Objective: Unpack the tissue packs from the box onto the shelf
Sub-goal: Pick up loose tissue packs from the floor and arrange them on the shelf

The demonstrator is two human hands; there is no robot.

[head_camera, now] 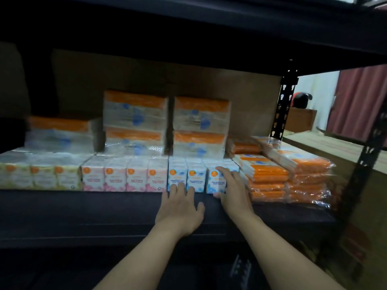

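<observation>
Yellow-green packs (39, 174) start the front row at the far left of the dark shelf (83, 206). A low orange-topped bundle (60, 130) lies behind them. Next come the pink packs (123, 176), faces forward and edges flush, seemingly so each scent reads as its own block. Two taller stacks (134, 120) rise behind them, kept at the back where they do not hide the small packs. The blue pack (188, 176), the one being handled, stands on the shelf right after the pink ones, touching them. The left hand (180, 208) lies flat on the shelf with straight fingers, its tips against the pack's lower front. I judge it to be nudging that face into line with the row. The right hand (232, 189), just beside the left but not touching it, brackets the pack's right end, forefinger over the top corner and thumb under the bottom one. That hold probably steers the pack into the narrow slot without tipping it. Orange sleeves (282, 174) are piled flat and fanned just right of the right hand, leaning a little, and may get pushed. A black slotted upright (282, 105) closes the bay. The box itself is out of view.
</observation>
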